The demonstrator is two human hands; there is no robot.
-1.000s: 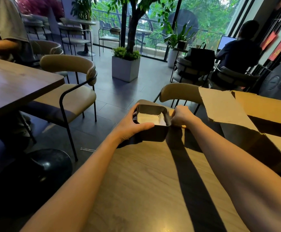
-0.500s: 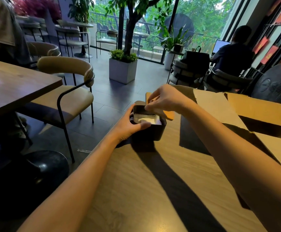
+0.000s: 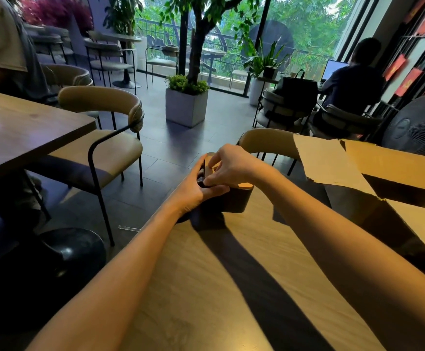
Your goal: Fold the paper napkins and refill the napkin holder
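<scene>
Right hand point(image 3: 234, 168) has come over the napkin holder point(image 3: 234, 200) at the desk point(image 3: 206, 287) far edge, fingers curled in, contents hidden; left hand point(image 3: 196, 191) still clamps its side — looks like tamping napkins, refill nearly done.

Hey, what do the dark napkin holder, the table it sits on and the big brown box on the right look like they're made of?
Dark rounded napkin holder: smooth matte walls, likely plastic or coated metal; hard to say which.
Light tabletop: visible grain lines, so wood or wood-look laminate, satin finish.
Open brown box: dull fibrous flaps with a torn ragged edge, so cardboard.
</scene>
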